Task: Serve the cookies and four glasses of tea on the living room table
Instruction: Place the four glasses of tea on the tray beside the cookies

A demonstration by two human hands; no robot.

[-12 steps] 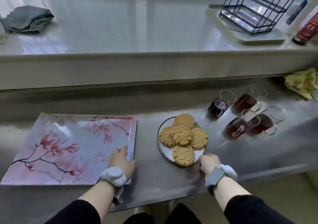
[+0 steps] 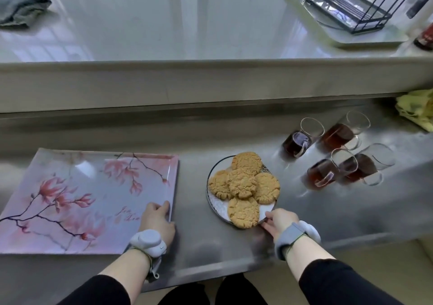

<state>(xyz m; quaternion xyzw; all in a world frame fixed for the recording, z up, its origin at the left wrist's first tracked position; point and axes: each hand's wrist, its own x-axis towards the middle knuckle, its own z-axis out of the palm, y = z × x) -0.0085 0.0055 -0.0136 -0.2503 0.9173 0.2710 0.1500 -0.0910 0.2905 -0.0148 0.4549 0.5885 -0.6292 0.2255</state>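
Two hands work at the near edge of a brushed steel counter (image 2: pixel 196 241). The right hand (image 2: pixel 280 221) has its fingers curled together, pinching the near right rim of the plate (image 2: pixel 216 207); the thumb lies on top of the rim and the other fingers tuck underneath. The left hand (image 2: pixel 157 220) rests on the near right corner of the tray (image 2: pixel 70 211), fingers closed side by side over the raised edge. Each wrist wears a pale grey band with a rounded white casing, above black sleeves.

The plate is round, white with a dark thin rim, and carries five cookies (image 2: pixel 243 187), thick, golden, with cracked crumbly tops, piled so the middle one overlaps the rest. It sits just right of the tray, apart from it. The tray is a glossy rectangle printed with pink blossoms on dark branches, its long axis running left to right.

Four glasses of tea (image 2: pixel 337 154) stand in a close cluster to the far right of the plate, clear with handles, partly filled with dark reddish liquid. A crumpled yellow cloth (image 2: pixel 416 111) lies far right. On the raised shiny ledge behind, a grey cloth (image 2: pixel 21 5) sits far left and a black wire rack (image 2: pixel 356 7) on a pale tray far right, beside a red bottle (image 2: pixel 425 38)
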